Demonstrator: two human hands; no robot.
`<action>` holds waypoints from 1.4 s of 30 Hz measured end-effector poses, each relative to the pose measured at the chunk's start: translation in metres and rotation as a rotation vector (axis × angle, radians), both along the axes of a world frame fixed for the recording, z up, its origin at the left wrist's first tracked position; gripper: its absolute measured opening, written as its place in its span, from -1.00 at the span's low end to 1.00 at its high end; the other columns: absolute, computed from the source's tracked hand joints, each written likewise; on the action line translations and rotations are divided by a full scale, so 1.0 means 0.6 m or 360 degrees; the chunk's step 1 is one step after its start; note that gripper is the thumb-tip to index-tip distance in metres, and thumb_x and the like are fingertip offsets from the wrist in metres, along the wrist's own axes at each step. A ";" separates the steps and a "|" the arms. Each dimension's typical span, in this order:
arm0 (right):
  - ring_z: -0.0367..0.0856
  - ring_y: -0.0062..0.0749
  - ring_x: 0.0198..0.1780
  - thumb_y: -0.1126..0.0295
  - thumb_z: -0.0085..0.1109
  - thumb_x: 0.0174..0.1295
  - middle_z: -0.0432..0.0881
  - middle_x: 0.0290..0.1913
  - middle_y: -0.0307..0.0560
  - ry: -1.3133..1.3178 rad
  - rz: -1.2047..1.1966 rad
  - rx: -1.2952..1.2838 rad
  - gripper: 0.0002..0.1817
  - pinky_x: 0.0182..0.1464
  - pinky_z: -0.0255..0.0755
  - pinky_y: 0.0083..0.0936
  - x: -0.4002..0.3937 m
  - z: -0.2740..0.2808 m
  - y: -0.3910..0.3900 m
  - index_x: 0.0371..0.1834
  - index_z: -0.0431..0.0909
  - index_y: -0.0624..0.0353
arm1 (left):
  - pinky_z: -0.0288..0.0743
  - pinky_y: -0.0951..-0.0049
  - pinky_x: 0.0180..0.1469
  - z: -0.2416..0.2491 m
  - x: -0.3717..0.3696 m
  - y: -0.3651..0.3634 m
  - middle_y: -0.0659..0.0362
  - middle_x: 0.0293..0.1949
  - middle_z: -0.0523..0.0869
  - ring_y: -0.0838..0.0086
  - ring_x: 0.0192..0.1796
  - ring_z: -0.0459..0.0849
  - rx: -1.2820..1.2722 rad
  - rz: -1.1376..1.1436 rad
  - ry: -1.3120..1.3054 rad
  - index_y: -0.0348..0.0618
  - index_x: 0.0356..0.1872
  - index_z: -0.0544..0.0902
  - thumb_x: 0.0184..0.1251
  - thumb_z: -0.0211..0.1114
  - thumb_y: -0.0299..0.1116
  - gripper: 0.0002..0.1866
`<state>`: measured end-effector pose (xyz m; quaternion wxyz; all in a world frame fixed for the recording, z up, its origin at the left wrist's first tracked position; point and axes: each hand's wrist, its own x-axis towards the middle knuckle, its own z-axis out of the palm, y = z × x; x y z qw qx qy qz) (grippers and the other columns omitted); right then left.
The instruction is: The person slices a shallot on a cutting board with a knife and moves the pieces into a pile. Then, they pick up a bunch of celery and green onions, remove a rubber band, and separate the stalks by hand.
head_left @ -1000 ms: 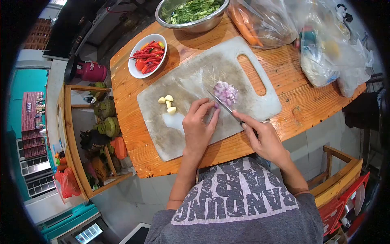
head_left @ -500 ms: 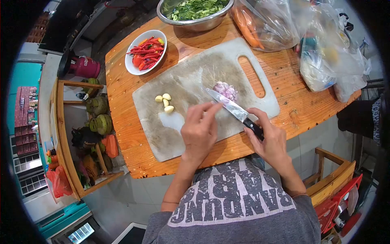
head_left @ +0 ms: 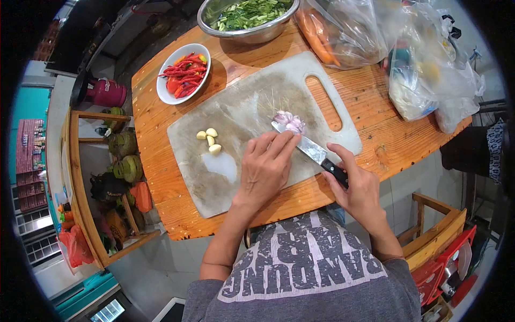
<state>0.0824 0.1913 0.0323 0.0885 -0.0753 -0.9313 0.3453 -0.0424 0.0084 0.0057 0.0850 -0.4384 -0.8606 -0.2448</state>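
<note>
My right hand (head_left: 357,182) grips the black handle of a kitchen knife (head_left: 314,149). The blade points up and left, its tip beside a bunch of purplish garlic cloves (head_left: 289,121). Against the blade and the near side of those cloves lie the bent, bunched fingers of my left hand (head_left: 267,163); its thumb and whatever is under the fingertips are hidden. Several peeled garlic cloves (head_left: 212,140) rest on the left part of the white cutting board (head_left: 252,99). Thin root strands lie just beyond the purplish cloves.
A white bowl of red chilies (head_left: 184,75) stands at the upper left of the wooden table (head_left: 161,188). Behind the board is a metal bowl of chopped greens (head_left: 249,19). Plastic bags (head_left: 343,32) of carrots and other food sit at the upper right.
My left hand has gone from a raised pinch above the blade to lying lower against the blade and cloves. The knife stays in my right hand. The whole view has shifted slightly.
</note>
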 end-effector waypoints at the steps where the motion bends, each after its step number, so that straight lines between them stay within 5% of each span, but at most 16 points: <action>1: 0.75 -0.08 -0.42 0.37 0.42 0.28 0.73 -0.37 0.05 -0.0022 0.0009 0.0009 -0.41 -0.43 0.52 -0.26 0.004 0.001 0.000 0.38 0.45 0.00 | 0.43 0.23 0.13 -0.003 -0.004 -0.004 0.26 0.11 0.73 0.26 0.09 0.62 -0.0009 0.0002 0.0000 -0.01 0.16 0.73 0.03 0.36 -0.56 -0.45; 5: 0.78 -0.06 -0.33 0.38 0.44 0.25 0.76 -0.31 0.03 -0.0090 0.0035 -0.0018 -0.48 -0.35 0.57 -0.28 0.019 0.022 0.015 0.28 0.52 0.03 | 0.44 0.23 0.11 0.000 -0.015 -0.007 0.23 0.07 0.74 0.25 0.08 0.63 0.0019 0.0022 -0.0076 -0.03 0.16 0.73 0.05 0.35 -0.58 -0.45; 8: 0.73 -0.25 -0.48 0.47 0.46 0.20 0.73 -0.42 -0.03 -0.0016 0.0078 -0.0086 -0.59 -0.43 0.49 -0.41 0.036 0.024 0.036 0.12 0.59 0.12 | 0.46 0.24 0.08 -0.007 -0.023 -0.010 0.21 0.04 0.72 0.27 0.08 0.62 0.0171 0.0071 -0.0028 -0.09 0.13 0.71 0.04 0.36 -0.62 -0.48; 12: 0.73 -0.43 -0.44 0.52 0.43 0.20 0.75 -0.38 -0.02 -0.0221 0.0076 -0.0293 -0.68 -0.38 0.49 -0.53 0.048 0.047 0.053 0.02 0.62 0.19 | 0.52 0.23 0.02 -0.007 -0.022 -0.008 0.16 -0.07 0.72 0.21 -0.05 0.66 0.0488 0.0316 -0.0267 -0.08 0.09 0.74 0.01 0.38 -0.67 -0.48; 14: 0.76 -0.40 -0.40 0.52 0.43 0.19 0.76 -0.35 0.00 -0.0135 0.0053 -0.0212 -0.69 -0.35 0.52 -0.53 0.045 0.043 0.048 0.00 0.64 0.20 | 0.55 0.25 0.02 0.005 -0.015 -0.012 0.12 -0.13 0.73 0.19 -0.13 0.68 0.0505 0.0384 -0.0482 -0.08 0.07 0.75 -0.03 0.40 -0.72 -0.46; 18: 0.82 -0.14 -0.27 0.49 0.44 0.18 0.77 -0.27 0.03 -0.0177 0.0022 -0.0133 -0.70 -0.27 0.60 -0.37 0.030 0.044 0.040 -0.02 0.65 0.14 | 0.55 0.24 0.04 0.003 0.008 -0.010 0.16 -0.12 0.70 0.22 -0.05 0.66 0.0352 0.0191 -0.0061 0.00 0.01 0.79 -0.01 0.39 -0.68 -0.50; 36: 0.81 -0.28 -0.32 0.54 0.45 0.14 0.78 -0.28 0.04 -0.0173 -0.0003 -0.0066 -0.70 -0.29 0.59 -0.49 0.038 0.055 0.055 -0.04 0.68 0.22 | 0.46 0.22 0.13 0.000 0.000 0.000 0.22 -0.01 0.64 0.21 0.08 0.56 0.0187 0.0064 0.0086 0.11 0.08 0.77 0.00 0.33 -0.63 -0.45; 42: 0.81 -0.18 -0.30 0.47 0.45 0.15 0.79 -0.25 0.00 -0.0108 0.0035 -0.0013 -0.70 -0.28 0.61 -0.40 0.029 0.046 0.050 -0.03 0.68 0.12 | 0.44 0.22 0.13 -0.008 -0.005 -0.007 0.22 -0.01 0.63 0.22 0.10 0.55 0.0068 0.0046 0.0076 0.10 0.09 0.77 0.03 0.36 -0.60 -0.47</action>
